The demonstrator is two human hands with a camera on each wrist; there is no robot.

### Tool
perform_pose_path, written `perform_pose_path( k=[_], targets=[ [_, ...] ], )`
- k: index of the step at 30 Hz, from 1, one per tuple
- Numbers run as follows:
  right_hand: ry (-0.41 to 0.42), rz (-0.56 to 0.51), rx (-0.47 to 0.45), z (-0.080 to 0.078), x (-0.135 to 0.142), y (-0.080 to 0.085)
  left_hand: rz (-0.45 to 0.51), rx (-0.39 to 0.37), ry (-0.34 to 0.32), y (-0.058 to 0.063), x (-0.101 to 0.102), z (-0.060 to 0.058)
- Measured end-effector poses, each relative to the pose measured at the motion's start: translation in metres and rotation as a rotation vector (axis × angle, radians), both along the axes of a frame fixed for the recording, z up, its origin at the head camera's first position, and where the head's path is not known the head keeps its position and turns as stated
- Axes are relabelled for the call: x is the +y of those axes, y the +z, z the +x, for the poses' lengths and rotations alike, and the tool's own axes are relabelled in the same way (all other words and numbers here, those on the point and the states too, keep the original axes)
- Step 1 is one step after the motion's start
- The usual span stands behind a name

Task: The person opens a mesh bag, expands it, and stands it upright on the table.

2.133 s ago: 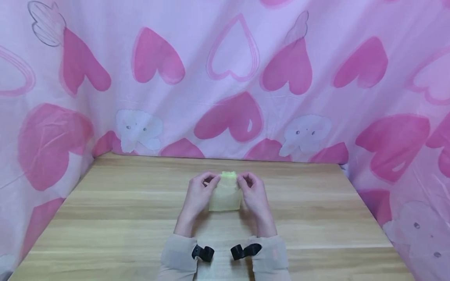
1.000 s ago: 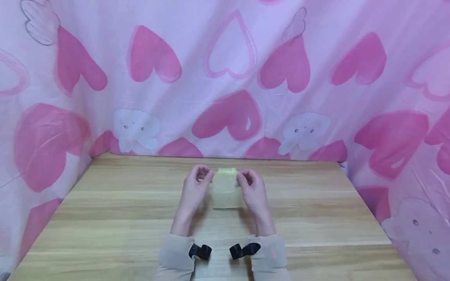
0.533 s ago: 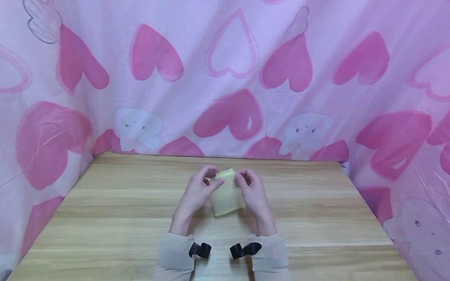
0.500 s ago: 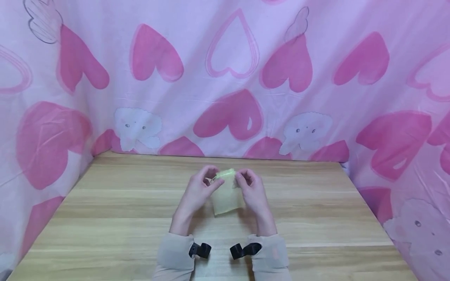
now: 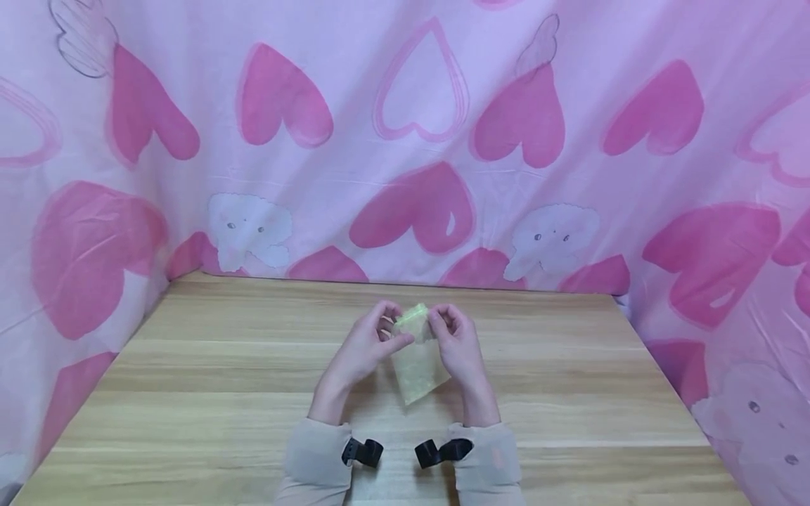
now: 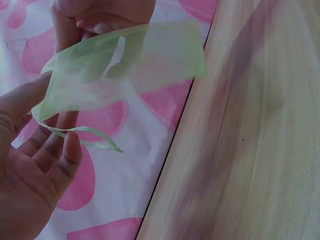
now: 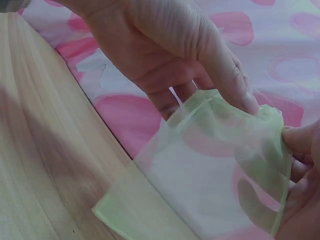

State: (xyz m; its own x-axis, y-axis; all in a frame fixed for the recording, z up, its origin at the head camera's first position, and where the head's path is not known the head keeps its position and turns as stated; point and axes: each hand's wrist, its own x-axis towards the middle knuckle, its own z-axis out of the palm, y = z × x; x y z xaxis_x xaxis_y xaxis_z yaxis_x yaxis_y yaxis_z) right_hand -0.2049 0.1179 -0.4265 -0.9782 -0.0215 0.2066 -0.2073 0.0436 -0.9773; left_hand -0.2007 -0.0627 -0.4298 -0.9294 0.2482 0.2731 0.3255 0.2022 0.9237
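Note:
A sheer pale green drawstring pouch point(image 5: 419, 371) is held up over the table, tilted, one lower corner pointing down toward me. My left hand point(image 5: 362, 349) has its thumb on the near face by the mouth, with fingers behind the cloth. At the opposite upper edge, my right hand point(image 5: 462, 346) pinches the pouch between thumb and fingers. A ribbon loop point(image 6: 102, 134) hangs out beside my left fingers in the left wrist view. Through the thin cloth point(image 7: 200, 165) in the right wrist view, fingers of my right hand show.
The wood-grain table point(image 5: 221, 393) spreads out around both hands. Pink curtain cloth point(image 5: 329, 190) with hearts stands along its back and sides. Black wrist cameras point(image 5: 363, 452) sit on both sleeved forearms.
The pouch has gone from nearly straight to tilted, its lower left corner swinging down and toward me. My left hand has moved right, its thumb sliding across the pouch; my right hand barely moved.

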Motion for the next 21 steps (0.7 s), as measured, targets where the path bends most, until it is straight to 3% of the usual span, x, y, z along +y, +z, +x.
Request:
perform_pose_path(
  k=[8, 17, 21],
  targets=[
    [0.017, -0.008, -0.019, -0.001, 0.003, 0.002, -0.069, -0.016, 0.037, 0.0, 0.006, 0.0],
    [-0.006, 0.011, 0.001, 0.0, 0.002, -0.002, -0.094, -0.001, 0.031, 0.001, 0.008, 0.001],
    [-0.017, 0.07, 0.012, 0.005, 0.002, 0.01, -0.136, 0.036, 0.048, 0.001, 0.006, 0.001]
  ],
)
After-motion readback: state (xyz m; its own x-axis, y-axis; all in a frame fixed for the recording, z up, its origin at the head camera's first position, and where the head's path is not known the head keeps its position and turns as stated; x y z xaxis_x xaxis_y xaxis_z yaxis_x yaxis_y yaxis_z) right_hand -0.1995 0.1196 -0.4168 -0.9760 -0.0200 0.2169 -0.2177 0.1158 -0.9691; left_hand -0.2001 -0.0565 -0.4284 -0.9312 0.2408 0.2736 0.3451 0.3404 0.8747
